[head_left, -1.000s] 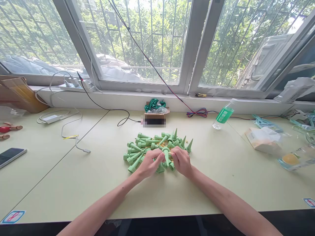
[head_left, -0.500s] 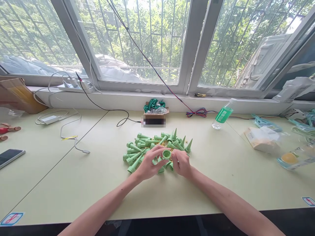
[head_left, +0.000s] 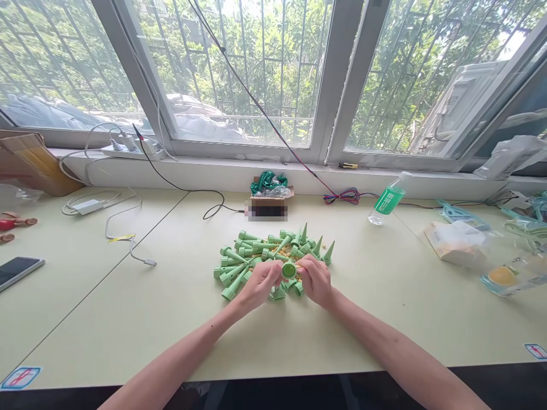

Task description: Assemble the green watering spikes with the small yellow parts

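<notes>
Green cone (head_left: pixel 289 271) in left hand (head_left: pixel 260 282), right hand (head_left: pixel 315 280) narrow beside it, well back from table edge (head_left: pixel 299 373).

Green plastic cones (head_left: pixel 261 246) heaped on pale desk (head_left: pixel 149 319). Behind, small brown cardboard box (head_left: pixel 269 201); far right, clear plastic bottle (head_left: pixel 388 200); left, flat black-screened phone (head_left: pixel 20 271); far left, white power strip (head_left: pixel 132 152) on white windowsill (head_left: pixel 205 172).

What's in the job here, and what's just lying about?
In the job, by the look of it:
- green piece between left hand and right hand
- pile of green cone-shaped pieces
- yellowish bits among them

Apparently just lying about:
- phone
- bottle
- tissue pack
- white cable adapter
- bundled red-blue cable
</notes>
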Demonstrator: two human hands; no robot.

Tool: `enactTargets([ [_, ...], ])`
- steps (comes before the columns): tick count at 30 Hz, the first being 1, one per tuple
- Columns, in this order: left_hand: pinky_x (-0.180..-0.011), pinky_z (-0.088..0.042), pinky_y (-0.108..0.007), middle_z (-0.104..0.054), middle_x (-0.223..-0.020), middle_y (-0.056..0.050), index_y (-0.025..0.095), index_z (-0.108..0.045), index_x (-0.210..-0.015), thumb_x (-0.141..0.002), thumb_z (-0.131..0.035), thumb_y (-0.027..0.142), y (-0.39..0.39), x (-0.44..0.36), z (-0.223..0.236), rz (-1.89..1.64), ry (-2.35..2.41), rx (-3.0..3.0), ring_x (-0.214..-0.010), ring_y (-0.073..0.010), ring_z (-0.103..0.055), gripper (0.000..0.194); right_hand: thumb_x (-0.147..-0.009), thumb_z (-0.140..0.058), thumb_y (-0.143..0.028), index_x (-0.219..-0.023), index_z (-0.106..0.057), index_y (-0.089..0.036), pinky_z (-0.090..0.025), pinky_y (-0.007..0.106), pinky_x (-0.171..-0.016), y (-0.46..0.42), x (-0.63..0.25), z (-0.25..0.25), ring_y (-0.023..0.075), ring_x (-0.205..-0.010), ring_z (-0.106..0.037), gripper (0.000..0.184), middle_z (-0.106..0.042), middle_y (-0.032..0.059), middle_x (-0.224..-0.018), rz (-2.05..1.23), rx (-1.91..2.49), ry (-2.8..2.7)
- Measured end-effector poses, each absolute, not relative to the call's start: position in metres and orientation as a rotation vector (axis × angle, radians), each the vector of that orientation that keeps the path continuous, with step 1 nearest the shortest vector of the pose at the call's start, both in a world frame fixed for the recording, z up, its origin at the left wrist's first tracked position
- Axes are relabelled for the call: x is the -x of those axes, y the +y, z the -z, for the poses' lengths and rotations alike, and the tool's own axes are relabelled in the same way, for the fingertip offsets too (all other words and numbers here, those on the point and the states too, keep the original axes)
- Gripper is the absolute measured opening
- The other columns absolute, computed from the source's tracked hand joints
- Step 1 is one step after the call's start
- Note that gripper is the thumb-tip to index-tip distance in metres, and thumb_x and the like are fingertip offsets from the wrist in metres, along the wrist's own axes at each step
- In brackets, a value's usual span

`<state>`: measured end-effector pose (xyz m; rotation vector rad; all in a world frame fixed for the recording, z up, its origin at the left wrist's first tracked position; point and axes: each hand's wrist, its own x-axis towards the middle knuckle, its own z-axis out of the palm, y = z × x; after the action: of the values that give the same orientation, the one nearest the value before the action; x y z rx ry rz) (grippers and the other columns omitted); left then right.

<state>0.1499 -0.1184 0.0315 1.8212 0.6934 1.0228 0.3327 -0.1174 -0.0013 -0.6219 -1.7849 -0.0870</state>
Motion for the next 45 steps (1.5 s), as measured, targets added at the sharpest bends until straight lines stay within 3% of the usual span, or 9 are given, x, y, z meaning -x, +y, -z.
enactTargets([
  [5,-0.052,-0.031,-0.023,-0.040,-0.065,0.001,0.014,-0.056,-0.074,-0.095,-0.041,0.060,-0.118,-0.147,-0.039,-0.870,0.702,-1.650,-0.057,-0.0095,-0.033,0.053,-0.103,-0.036,-0.021,-0.095,-0.052,-0.019,-0.032,0.022,-0.050,-0.116,-0.333,0.002,0.0111,-0.056,-0.043,0.018,-0.050,0.0006,-0.071,0.065,0.612,-1.852],
  [9,-0.059,-0.041,-0.023,-0.051,-0.086,-0.004,0.014,-0.064,-0.093,-0.093,-0.051,0.054,-0.118,-0.145,-0.041,-0.823,0.642,-1.738,-0.070,-0.0123,-0.045,0.041,-0.103,-0.034,-0.020,-0.087,-0.049,-0.019,-0.027,0.023,-0.048,-0.116,-0.336,0.004,0.0105,-0.052,-0.035,0.022,-0.043,-0.0017,-0.066,0.034,0.637,-1.831],
  [14,-0.065,-0.049,-0.023,-0.050,-0.101,-0.007,0.017,-0.066,-0.106,-0.093,-0.058,0.043,-0.118,-0.144,-0.037,-0.831,0.688,-1.891,-0.081,-0.0147,-0.050,0.030,-0.103,-0.034,-0.017,-0.076,-0.041,-0.021,-0.024,0.024,-0.048,-0.114,-0.338,0.005,0.0093,-0.049,-0.030,0.027,-0.037,-0.0039,-0.061,0.022,0.646,-1.807],
  [20,-0.061,-0.051,-0.022,-0.048,-0.115,-0.009,0.026,-0.060,-0.132,-0.094,-0.057,0.039,-0.115,-0.142,-0.035,-0.818,0.672,-1.976,-0.077,-0.0111,-0.050,0.040,-0.102,-0.036,-0.016,-0.069,-0.030,-0.022,-0.021,0.024,-0.046,-0.114,-0.335,0.002,0.0084,-0.047,-0.022,0.034,-0.029,-0.0063,-0.056,0.090,0.692,-1.800],
  [32,-0.065,-0.052,-0.025,-0.049,-0.126,-0.009,0.035,-0.051,-0.140,-0.101,-0.046,0.028,-0.110,-0.142,-0.020,-0.985,0.796,-2.271,-0.071,-0.0085,-0.052,0.040,-0.103,-0.038,-0.018,-0.068,-0.038,-0.021,-0.024,0.023,-0.046,-0.115,-0.331,0.002,0.0076,-0.046,-0.028,0.035,-0.035,-0.0057,-0.054,0.090,0.769,-1.759],
  [35,-0.058,-0.050,-0.023,-0.052,-0.122,-0.009,0.029,-0.053,-0.133,-0.098,-0.051,0.033,-0.111,-0.146,-0.023,-1.044,0.864,-2.165,-0.073,-0.0105,-0.054,0.035,-0.103,-0.038,-0.018,-0.074,-0.046,-0.019,-0.026,0.023,-0.047,-0.115,-0.330,0.000,0.0075,-0.048,-0.034,0.029,-0.040,-0.0046,-0.058,0.067,0.795,-1.703],
  [38,-0.058,-0.048,-0.023,-0.058,-0.100,-0.007,0.019,-0.062,-0.103,-0.098,-0.051,0.040,-0.111,-0.147,-0.028,-1.114,0.936,-2.005,-0.077,-0.0137,-0.056,0.024,-0.103,-0.038,-0.017,-0.077,-0.047,-0.019,-0.027,0.022,-0.047,-0.117,-0.330,-0.001,0.0077,-0.049,-0.036,0.027,-0.041,-0.0042,-0.060,0.092,0.815,-1.664],
  [41,-0.057,-0.042,-0.024,-0.054,-0.074,-0.004,0.015,-0.062,-0.075,-0.100,-0.041,0.048,-0.111,-0.148,-0.030,-1.077,0.882,-1.918,-0.067,-0.0136,-0.051,0.046,-0.102,-0.038,-0.016,-0.079,-0.048,-0.019,-0.030,0.022,-0.049,-0.117,-0.331,-0.001,0.0084,-0.051,-0.038,0.025,-0.045,-0.0029,-0.062,0.116,0.806,-1.679],
  [45,-0.053,-0.035,-0.025,-0.041,-0.057,0.001,0.014,-0.056,-0.062,-0.099,-0.031,0.060,-0.111,-0.148,-0.030,-0.982,0.823,-1.853,-0.053,-0.0105,-0.036,0.064,-0.102,-0.040,-0.018,-0.085,-0.051,-0.019,-0.031,0.022,-0.050,-0.117,-0.331,0.001,0.0092,-0.054,-0.039,0.021,-0.048,-0.0015,-0.065,0.126,0.703,-1.814],
])
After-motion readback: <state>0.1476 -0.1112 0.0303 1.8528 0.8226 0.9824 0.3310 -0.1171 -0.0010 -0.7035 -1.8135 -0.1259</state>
